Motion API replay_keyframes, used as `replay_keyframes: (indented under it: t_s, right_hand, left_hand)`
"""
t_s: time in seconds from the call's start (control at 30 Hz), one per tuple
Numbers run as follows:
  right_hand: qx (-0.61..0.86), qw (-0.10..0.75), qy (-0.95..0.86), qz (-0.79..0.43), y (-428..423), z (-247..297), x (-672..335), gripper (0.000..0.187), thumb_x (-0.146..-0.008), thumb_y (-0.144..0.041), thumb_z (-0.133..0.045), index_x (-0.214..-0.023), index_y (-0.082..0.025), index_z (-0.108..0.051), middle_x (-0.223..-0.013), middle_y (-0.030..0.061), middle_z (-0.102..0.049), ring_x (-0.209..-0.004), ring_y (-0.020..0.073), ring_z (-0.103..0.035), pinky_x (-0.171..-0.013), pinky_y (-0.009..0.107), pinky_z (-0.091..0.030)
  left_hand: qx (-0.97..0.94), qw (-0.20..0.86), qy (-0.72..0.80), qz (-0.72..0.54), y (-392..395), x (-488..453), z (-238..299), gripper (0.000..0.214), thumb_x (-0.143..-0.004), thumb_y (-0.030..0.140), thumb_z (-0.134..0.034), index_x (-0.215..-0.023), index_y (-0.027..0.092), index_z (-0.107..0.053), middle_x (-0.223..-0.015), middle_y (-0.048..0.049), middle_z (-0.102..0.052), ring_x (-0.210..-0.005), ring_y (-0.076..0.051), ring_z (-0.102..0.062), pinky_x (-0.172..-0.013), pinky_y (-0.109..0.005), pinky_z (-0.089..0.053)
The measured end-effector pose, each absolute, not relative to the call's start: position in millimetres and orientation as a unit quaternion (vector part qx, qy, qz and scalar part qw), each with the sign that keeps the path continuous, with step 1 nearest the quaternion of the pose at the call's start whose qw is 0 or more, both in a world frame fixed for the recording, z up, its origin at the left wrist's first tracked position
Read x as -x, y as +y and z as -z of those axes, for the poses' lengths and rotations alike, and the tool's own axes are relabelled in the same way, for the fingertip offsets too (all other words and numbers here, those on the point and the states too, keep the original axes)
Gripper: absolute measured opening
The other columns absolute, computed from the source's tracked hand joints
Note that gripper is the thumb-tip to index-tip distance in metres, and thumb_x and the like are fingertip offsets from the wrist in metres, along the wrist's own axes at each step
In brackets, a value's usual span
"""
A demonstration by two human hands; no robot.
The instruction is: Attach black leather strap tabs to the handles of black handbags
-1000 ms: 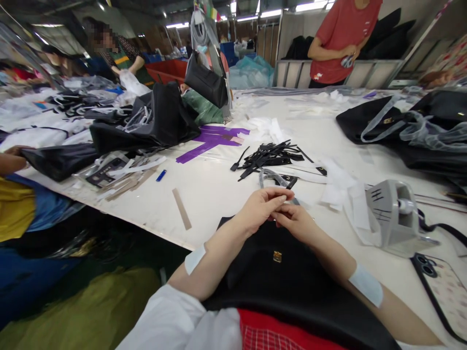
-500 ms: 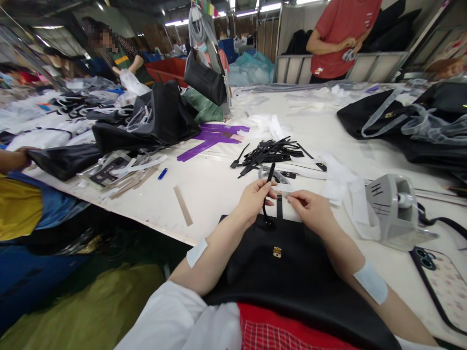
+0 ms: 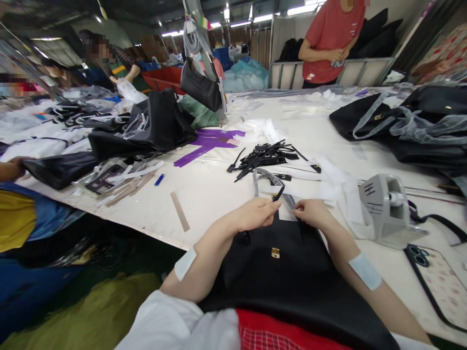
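Observation:
A black handbag (image 3: 288, 282) with a small gold clasp (image 3: 275, 253) lies across my lap and the table's near edge. My left hand (image 3: 255, 215) is closed in a pinch on a thin black strap (image 3: 278, 194) at the bag's top edge. My right hand (image 3: 312, 214) is closed too, pinching a piece of white paper or film (image 3: 288, 214) beside that strap. Just beyond my hands lies a clear plastic-wrapped handle loop (image 3: 264, 177). Farther out a pile of black straps (image 3: 268, 155) rests on the white table (image 3: 211, 189).
A grey tape dispenser (image 3: 383, 209) and a phone (image 3: 438, 287) sit at my right. More black bags (image 3: 401, 126) lie far right and at the left (image 3: 146, 126). Purple tape (image 3: 207, 143) marks the table. A person in a red shirt (image 3: 328, 43) stands across; others work at left.
My hands have moved apart from a joined position and lowered toward the bag's top edge. The black strap, raised upright half a second ago, now lies lower in my left fingers.

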State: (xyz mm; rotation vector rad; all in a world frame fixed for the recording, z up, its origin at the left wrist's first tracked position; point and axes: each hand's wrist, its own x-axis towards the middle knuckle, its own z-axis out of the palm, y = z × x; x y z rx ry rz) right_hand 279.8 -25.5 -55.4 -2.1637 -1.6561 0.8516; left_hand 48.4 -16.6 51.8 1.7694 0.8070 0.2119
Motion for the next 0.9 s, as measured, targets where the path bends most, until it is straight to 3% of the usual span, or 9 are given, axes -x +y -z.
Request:
replay_keyframes:
  t_s: [0.17,0.3,0.4,0.47,0.57,0.73,0.9]
  right_hand:
    - [0.718,0.213,-0.547,-0.373,-22.5,59.6,-283.6,0.013,-0.068,-0.026,-0.055,-0.058,-0.019,-0.053,-0.047,-0.0003,-0.052,-0.045,0.0141,-0.048,-0.044,0.024,-0.032]
    - [0.69,0.306,-0.543,-0.368,-26.6,46.1,-284.7,0.014,-0.07,-0.029,-0.047,-0.062,-0.021,-0.038,-0.061,0.0008,-0.057,-0.046,0.0108,-0.044,-0.046,0.023,-0.035]
    - [0.688,0.336,-0.548,-0.337,-30.0,40.3,-287.7,0.018,-0.072,-0.033,-0.047,-0.063,-0.022,-0.036,-0.064,0.0012,-0.057,-0.049,0.0119,-0.046,-0.049,0.024,-0.038]
    - [0.711,0.33,-0.546,-0.297,-30.4,42.5,-293.4,0.02,-0.072,-0.037,-0.052,-0.063,-0.022,-0.041,-0.06,0.0002,-0.055,-0.052,0.0144,-0.049,-0.052,0.025,-0.038]
    - [0.755,0.289,-0.537,-0.243,-27.2,53.0,-305.3,0.026,-0.074,-0.044,-0.058,-0.062,-0.021,-0.05,-0.057,0.0014,-0.056,-0.057,0.0177,-0.052,-0.054,0.027,-0.037]
    - [0.754,0.193,-0.551,-0.299,-17.1,74.3,-314.6,0.049,-0.087,-0.055,-0.046,-0.06,-0.019,-0.065,-0.053,0.0049,-0.061,-0.054,0.0188,-0.058,-0.053,0.027,-0.039]
    - [0.755,0.164,-0.564,-0.291,-12.3,83.6,-313.6,0.036,-0.082,-0.048,-0.056,-0.069,-0.018,-0.07,-0.066,0.0065,-0.068,-0.065,0.0214,-0.062,-0.056,0.027,-0.037]
  left_hand:
    - [-0.733,0.551,0.398,0.031,12.3,-75.7,-4.1,0.045,-0.096,0.043,-0.021,-0.077,0.017,-0.053,-0.055,0.0032,-0.05,-0.044,-0.009,-0.037,-0.049,-0.022,-0.033]
    - [-0.744,0.518,0.4,0.132,32.7,-99.7,12.2,0.034,-0.091,0.029,-0.035,-0.094,0.012,-0.064,-0.051,0.0011,-0.053,-0.043,-0.012,-0.039,-0.05,-0.024,-0.034]
    - [-0.741,0.528,0.389,0.146,40.4,-119.4,21.9,0.033,-0.086,0.025,-0.044,-0.11,0.014,-0.063,-0.048,0.0019,-0.054,-0.04,-0.013,-0.038,-0.048,-0.025,-0.032]
    - [-0.734,0.537,0.39,0.145,42.6,-131.3,30.1,0.036,-0.086,0.024,-0.043,-0.115,0.016,-0.062,-0.047,0.0024,-0.053,-0.038,-0.013,-0.037,-0.045,-0.024,-0.03]
    - [-0.719,0.552,0.403,0.129,43.6,-142.0,42.7,0.033,-0.086,0.024,-0.041,-0.104,0.013,-0.066,-0.047,0.0012,-0.051,-0.037,-0.012,-0.036,-0.043,-0.024,-0.028]
    - [-0.677,0.595,0.429,0.067,40.4,-135.8,55.2,0.029,-0.085,0.029,-0.043,-0.09,0.015,-0.068,-0.055,0.0013,-0.052,-0.041,-0.009,-0.039,-0.043,-0.021,-0.03]
    - [-0.658,0.591,0.467,0.001,35.1,-120.0,60.1,0.026,-0.085,0.033,-0.048,-0.09,0.016,-0.066,-0.055,0.0022,-0.051,-0.043,-0.009,-0.038,-0.044,-0.021,-0.029]
